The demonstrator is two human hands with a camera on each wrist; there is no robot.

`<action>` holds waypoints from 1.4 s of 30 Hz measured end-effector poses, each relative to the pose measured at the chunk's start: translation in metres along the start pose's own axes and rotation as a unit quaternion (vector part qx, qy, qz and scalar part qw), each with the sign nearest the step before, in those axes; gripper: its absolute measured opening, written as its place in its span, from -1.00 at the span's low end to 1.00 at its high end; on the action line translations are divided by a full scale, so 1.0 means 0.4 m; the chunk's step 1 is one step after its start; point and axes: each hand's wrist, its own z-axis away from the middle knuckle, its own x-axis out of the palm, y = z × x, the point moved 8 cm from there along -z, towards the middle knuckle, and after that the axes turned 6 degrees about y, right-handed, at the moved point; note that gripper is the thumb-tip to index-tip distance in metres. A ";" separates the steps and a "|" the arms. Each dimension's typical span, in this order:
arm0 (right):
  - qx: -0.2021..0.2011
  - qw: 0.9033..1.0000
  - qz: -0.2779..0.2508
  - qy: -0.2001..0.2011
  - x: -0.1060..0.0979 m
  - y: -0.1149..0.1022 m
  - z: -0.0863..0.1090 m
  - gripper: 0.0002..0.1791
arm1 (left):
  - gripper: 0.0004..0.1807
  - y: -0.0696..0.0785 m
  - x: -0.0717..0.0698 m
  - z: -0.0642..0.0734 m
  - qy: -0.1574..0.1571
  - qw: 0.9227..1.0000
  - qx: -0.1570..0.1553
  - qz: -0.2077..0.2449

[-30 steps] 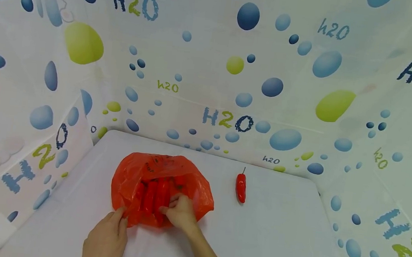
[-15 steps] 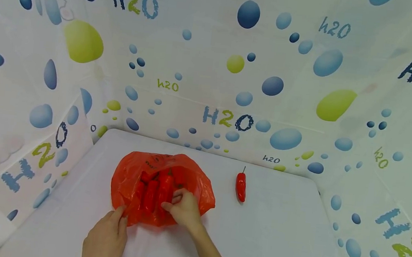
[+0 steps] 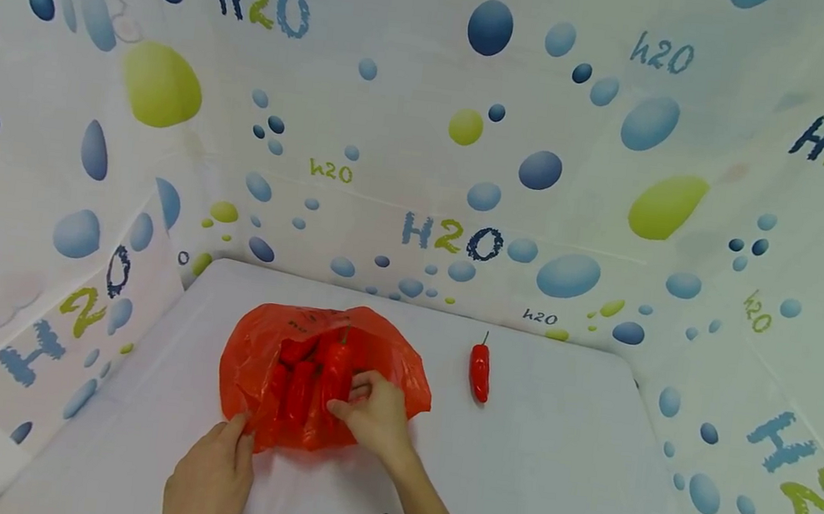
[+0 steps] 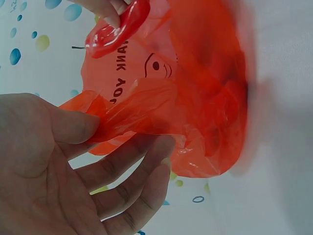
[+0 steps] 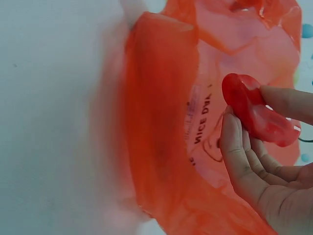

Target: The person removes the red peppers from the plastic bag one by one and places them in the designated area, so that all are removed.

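1. Head: high, near side, facing forward and down; widest; takes in table's far edge and both far corners.
2. Left wrist: close to left hand, turned sideways, facing bag.
3. Right wrist: close, turned opposite way, facing bag's mouth.
4. Both wrist views share bag, held pepper.

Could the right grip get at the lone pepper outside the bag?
Probably not at once: the right grip holds another pepper. Were it freed, the way looks open: nothing visible stands between bag and lone pepper.
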 end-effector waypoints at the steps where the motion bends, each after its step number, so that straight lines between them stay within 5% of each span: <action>1: -0.001 1.000 -0.002 0.001 -0.005 -0.004 0.000 -0.57 | -0.54 0.001 0.000 0.000 0.000 1.000 0.000 0.000; 42: -0.035 0.998 -0.034 0.034 -0.174 -0.051 0.005 -0.57 | -0.54 0.003 0.009 -0.005 -0.018 1.000 -0.007 -0.014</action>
